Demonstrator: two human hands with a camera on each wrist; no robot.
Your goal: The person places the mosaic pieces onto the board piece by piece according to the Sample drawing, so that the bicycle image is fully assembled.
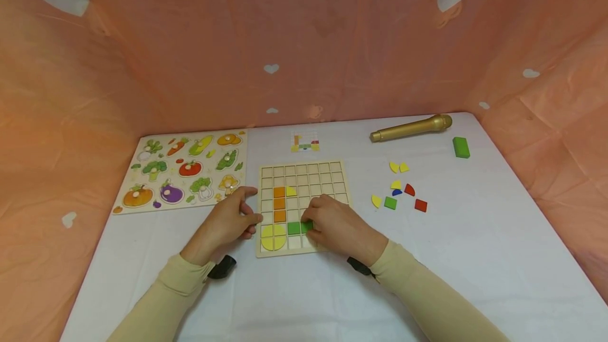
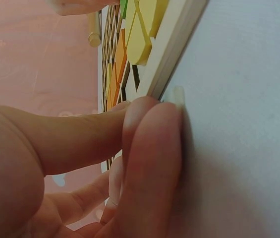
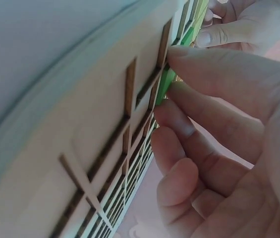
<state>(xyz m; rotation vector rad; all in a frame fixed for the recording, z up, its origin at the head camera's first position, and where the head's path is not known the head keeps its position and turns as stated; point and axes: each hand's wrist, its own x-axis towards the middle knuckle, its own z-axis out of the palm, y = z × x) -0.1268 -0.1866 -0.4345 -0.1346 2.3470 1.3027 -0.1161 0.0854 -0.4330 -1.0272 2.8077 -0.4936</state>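
A wooden grid board (image 1: 257,251) lies on the table between both hands. Beside its left edge is my left hand (image 1: 228,220), thumb and index finger spread apart with their tips at the edge; in the left wrist view other fingertips (image 2: 154,134) bunch near the board's side. My right hand (image 1: 337,226) pinches a green square tile (image 3: 165,85) between thumb and index finger at a lower cell. Another green square (image 1: 294,228) sits just left of it. Orange squares (image 1: 279,203) form a column, with a yellow quarter-circle (image 1: 291,191) beside the top one. Yellow quarter-circles (image 1: 273,237) make a full circle at lower left.
Loose tiles lie right of the board, including a green square (image 1: 390,203), a red square (image 1: 420,205) and a blue piece (image 1: 397,192). Behind are a pattern card (image 1: 305,141), a gold microphone (image 1: 410,128) and a green block (image 1: 461,147). A vegetable puzzle (image 1: 190,152) lies left.
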